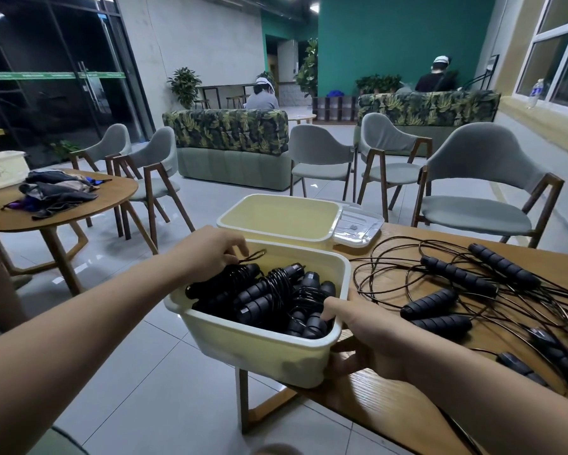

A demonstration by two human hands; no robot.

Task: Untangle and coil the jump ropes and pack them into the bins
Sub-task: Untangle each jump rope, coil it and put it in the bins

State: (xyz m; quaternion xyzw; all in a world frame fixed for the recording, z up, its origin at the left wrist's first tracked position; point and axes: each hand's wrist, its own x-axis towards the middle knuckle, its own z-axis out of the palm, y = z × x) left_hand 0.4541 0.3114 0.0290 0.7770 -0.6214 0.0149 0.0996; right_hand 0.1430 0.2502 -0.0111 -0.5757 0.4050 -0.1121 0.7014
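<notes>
Right hand (364, 326) grips bin (263, 349) rim; left hand (210, 251) pinches coiled rope (240, 274).

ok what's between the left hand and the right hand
In the head view, coiled jump ropes packed in the near bin; the left hand pinches one, the right hand grips its rim.

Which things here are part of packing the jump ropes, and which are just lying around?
Part of the job: near bin, gripped at its rim by the right hand; coiled ropes in it, one held by the left hand; empty far bin; tangled ropes on the table.
Lying about: clothes on the round table; water bottle; grey chairs.
</notes>
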